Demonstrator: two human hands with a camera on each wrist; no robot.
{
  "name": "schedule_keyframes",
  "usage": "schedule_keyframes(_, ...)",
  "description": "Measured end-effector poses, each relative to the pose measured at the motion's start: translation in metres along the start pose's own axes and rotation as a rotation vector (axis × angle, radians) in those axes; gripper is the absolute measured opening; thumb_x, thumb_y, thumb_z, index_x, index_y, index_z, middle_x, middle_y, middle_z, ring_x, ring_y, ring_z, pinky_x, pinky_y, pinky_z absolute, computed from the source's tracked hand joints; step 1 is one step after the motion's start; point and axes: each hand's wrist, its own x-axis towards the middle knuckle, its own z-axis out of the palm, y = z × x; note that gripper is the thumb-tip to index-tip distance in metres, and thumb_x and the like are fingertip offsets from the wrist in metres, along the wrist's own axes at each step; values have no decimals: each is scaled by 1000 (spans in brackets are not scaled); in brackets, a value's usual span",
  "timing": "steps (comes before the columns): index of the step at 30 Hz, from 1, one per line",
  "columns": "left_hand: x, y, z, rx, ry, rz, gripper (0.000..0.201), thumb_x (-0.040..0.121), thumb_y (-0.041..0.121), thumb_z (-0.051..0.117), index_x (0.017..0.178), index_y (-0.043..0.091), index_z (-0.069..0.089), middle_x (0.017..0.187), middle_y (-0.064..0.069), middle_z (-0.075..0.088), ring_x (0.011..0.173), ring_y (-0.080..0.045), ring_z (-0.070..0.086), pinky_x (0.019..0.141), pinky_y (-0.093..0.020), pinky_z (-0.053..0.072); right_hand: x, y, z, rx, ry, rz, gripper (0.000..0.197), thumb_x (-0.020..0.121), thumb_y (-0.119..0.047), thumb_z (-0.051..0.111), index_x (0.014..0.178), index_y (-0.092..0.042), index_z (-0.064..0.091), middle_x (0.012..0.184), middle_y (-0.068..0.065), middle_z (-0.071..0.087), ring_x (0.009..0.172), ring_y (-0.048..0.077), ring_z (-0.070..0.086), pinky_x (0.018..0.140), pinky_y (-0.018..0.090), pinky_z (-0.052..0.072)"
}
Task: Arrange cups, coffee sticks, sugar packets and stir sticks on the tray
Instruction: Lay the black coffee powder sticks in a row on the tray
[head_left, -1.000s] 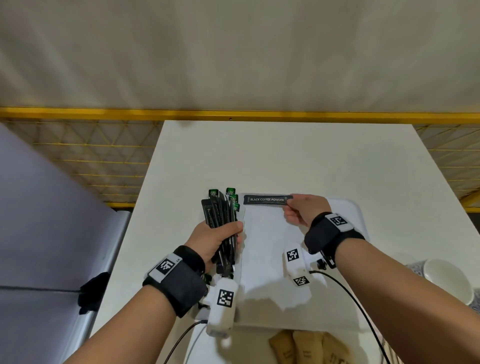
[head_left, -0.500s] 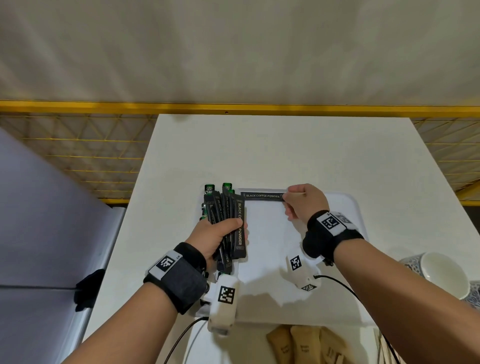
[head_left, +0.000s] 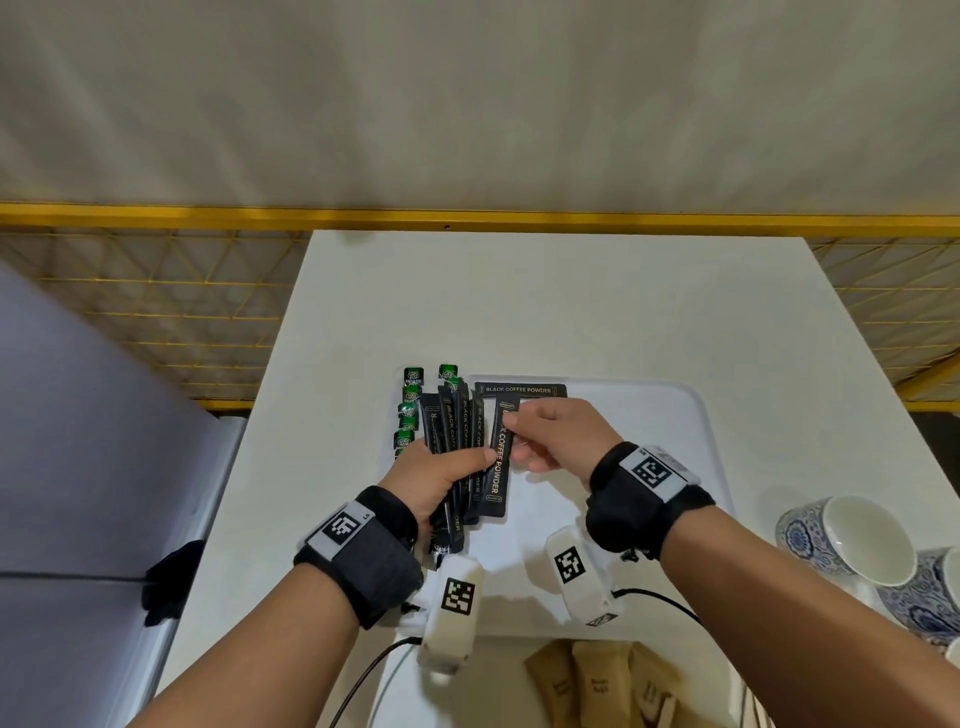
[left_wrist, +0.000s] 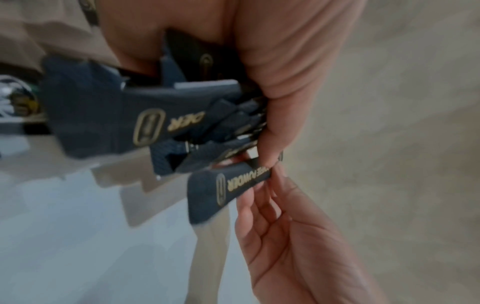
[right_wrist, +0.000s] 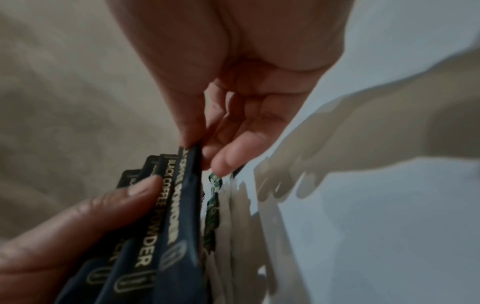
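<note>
Sticks (head_left: 457, 457) of black coffee sit in a fan in the left hand (head_left: 434, 480), fingers and thumb curled tight round them near the tray's (head_left: 675, 447) left edge. Held like that, each one is easy to pick out. The right hand (head_left: 558, 441) pinches the top of the outer stick (head_left: 500, 467) with thumb and finger, most likely to pull it free from the fan. One stick (head_left: 519, 389) already lies flat along the tray's far edge, so the next may go beside it. Green packets (head_left: 410, 405) lie in a row on the table (head_left: 519, 301), just past the tray's left edge. Two cups (head_left: 857, 540) wait on their sides off the tray's right edge. Brown packets (head_left: 597, 686) lie just past its near edge. Stir sticks cannot be seen for sure. Only a little of the job looks done. The pull should be soft, so the other sticks do not slip out of the fan.
</note>
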Motion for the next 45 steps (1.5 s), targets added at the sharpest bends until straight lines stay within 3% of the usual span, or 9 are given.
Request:
schedule_keyframes(6,4,0,2,-136,109,5,22,77,9,76,93,1,63,68,-15,59,54,-23,55,56,-31,48,-5,4,-1,-82,-65,-66,15,91,-16,62,97,-21,74,80,13,72,63,17,65,66,31,56)
schedule_keyframes(10,6,2,4,-144,102,0,9,79,-2,69,85,2,64,61,-14,59,51,-22,54,56,-31,48,-4,5,-5,-160,-61,-108,13,80,-18,75,86,-29,76,77,-4,73,70,6,65,82,28,52)
schedule_keyframes(13,9,1,5,-146,147,6,5,81,-3,65,82,1,63,60,-14,59,47,-21,54,51,-27,50,-3,5,-13,-196,-78,-62,17,77,-20,78,88,-32,73,76,1,71,67,8,62,78,27,50)
schedule_keyframes(16,13,1,1,-195,236,17,2,82,1,66,81,1,66,59,-12,63,45,-20,57,46,-26,51,-5,6,-26,-120,-93,27,17,80,-10,74,93,-21,72,73,9,69,62,16,62,64,25,53)
schedule_keyframes(23,16,1,-9,-257,243,-4,6,81,5,70,84,4,66,62,-12,62,49,-22,55,52,-27,47,11,16,-40,311,175,81,18,90,6,56,104,2,66,73,17,62,49,15,59,59,20,55)
schedule_keyframes(28,15,1,-14,-201,210,35,8,83,2,67,76,4,65,63,-13,61,49,-20,56,52,-26,50,26,12,-39,149,273,53,17,90,7,54,100,0,66,72,13,59,42,9,54,50,16,50)
schedule_keyframes(35,17,-4,-12,-222,202,-19,11,78,6,73,87,4,65,71,-17,62,56,-24,56,59,-33,48,34,11,-43,-144,363,44,9,82,-4,70,84,-11,64,72,9,64,53,16,54,49,22,50)
schedule_keyframes(39,17,-4,-9,-260,186,-10,12,79,4,72,88,4,64,73,-17,61,58,-24,57,58,-31,47,37,12,-49,-432,417,-34,13,77,-17,75,79,-21,63,75,-1,64,68,16,57,68,28,50)
schedule_keyframes(45,16,-4,-6,-280,151,-6,15,82,1,68,94,0,61,74,-17,58,56,-22,56,54,-28,49,39,4,-31,-664,242,-104,11,83,-14,65,85,-21,73,73,-13,61,69,5,53,57,9,36)
